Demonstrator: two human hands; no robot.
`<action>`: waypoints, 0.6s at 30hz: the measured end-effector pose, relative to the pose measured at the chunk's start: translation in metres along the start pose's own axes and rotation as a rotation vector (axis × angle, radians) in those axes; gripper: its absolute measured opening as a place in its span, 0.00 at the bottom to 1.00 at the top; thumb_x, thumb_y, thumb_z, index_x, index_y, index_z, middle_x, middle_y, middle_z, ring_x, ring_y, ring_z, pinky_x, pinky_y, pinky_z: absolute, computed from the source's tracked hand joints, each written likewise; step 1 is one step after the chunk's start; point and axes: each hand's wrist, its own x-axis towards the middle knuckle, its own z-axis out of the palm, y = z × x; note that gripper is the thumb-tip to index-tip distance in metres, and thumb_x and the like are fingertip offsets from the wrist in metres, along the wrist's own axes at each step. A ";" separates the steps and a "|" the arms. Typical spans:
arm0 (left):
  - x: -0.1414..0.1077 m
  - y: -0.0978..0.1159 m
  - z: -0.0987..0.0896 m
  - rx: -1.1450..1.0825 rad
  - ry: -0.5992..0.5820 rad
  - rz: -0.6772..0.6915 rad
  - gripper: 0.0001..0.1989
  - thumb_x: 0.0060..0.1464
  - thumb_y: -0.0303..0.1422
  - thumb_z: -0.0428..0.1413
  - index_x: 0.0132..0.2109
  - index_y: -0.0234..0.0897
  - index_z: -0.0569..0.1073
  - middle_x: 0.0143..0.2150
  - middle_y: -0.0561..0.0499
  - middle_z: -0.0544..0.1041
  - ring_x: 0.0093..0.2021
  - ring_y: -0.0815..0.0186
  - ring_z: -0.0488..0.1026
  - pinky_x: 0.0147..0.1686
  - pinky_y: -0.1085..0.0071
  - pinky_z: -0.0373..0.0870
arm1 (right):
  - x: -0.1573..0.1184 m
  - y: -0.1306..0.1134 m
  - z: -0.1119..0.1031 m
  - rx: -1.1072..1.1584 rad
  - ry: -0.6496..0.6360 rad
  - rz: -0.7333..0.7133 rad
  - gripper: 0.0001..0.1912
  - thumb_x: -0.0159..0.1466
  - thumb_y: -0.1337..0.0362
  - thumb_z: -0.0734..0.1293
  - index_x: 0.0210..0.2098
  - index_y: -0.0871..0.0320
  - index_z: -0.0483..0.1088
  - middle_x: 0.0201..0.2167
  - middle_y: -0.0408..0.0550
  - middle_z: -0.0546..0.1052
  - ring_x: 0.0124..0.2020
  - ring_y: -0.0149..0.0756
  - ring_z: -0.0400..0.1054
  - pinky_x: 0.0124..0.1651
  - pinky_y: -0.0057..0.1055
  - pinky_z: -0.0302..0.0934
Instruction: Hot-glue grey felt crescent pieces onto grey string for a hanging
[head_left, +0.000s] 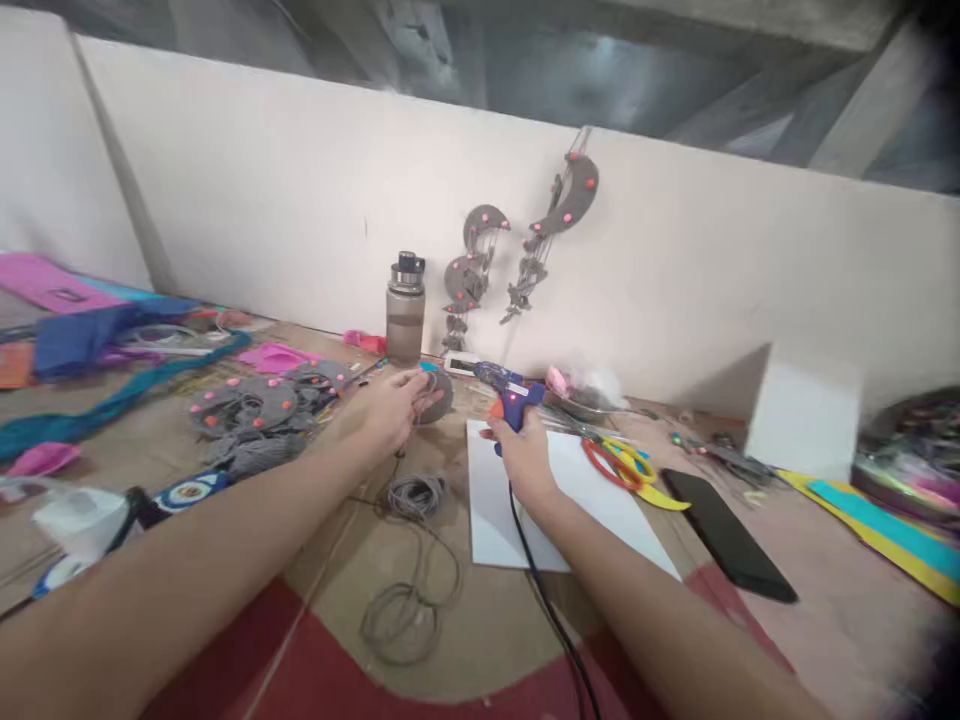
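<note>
My right hand (525,450) grips a blue hot glue gun (516,398) by its handle, its nozzle aimed left. A small red light shows on the gun, and its black cord runs down toward me. My left hand (390,412) is closed at the near edge of a round grey felt disc (439,400), its fingertips pinched there, partly blurred. Below the hands lies a coil of grey cord (416,495), with a looser loop trailing toward me. White paper (502,520) lies under my right hand.
A water bottle (405,320) stands by the wall, near hanging grey moon decorations (574,200). Grey felt pieces with pink dots (247,405) lie left. On the right are scissors (619,465), a black phone (727,535) and a bowl (589,402).
</note>
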 end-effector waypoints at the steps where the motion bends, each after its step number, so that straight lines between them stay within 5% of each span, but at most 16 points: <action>1: 0.000 0.000 0.000 0.018 -0.017 0.011 0.15 0.35 0.33 0.72 0.28 0.35 0.75 0.30 0.53 0.75 0.33 0.71 0.72 0.44 0.67 0.76 | -0.002 0.001 0.002 0.018 -0.025 -0.046 0.17 0.56 0.59 0.67 0.43 0.58 0.67 0.37 0.47 0.76 0.33 0.36 0.74 0.32 0.31 0.67; 5: -0.002 0.000 0.001 0.055 -0.049 0.032 0.14 0.36 0.32 0.71 0.28 0.34 0.75 0.29 0.53 0.75 0.32 0.71 0.72 0.45 0.65 0.76 | -0.008 0.002 0.007 0.043 -0.104 -0.176 0.15 0.58 0.61 0.66 0.44 0.57 0.67 0.42 0.49 0.77 0.36 0.36 0.73 0.35 0.32 0.70; 12: -0.011 0.000 0.008 0.050 -0.033 0.007 0.14 0.37 0.31 0.71 0.30 0.33 0.75 0.29 0.54 0.75 0.32 0.71 0.73 0.48 0.64 0.75 | -0.015 0.005 0.006 -0.104 -0.167 -0.248 0.12 0.63 0.58 0.65 0.43 0.57 0.67 0.34 0.47 0.77 0.24 0.31 0.67 0.28 0.31 0.66; 18: -0.015 0.000 0.011 0.093 -0.062 0.021 0.14 0.39 0.33 0.70 0.32 0.33 0.76 0.32 0.51 0.77 0.34 0.70 0.75 0.45 0.67 0.74 | -0.013 0.010 0.005 -0.261 -0.158 -0.303 0.13 0.64 0.56 0.64 0.44 0.57 0.67 0.33 0.48 0.76 0.28 0.36 0.69 0.32 0.33 0.65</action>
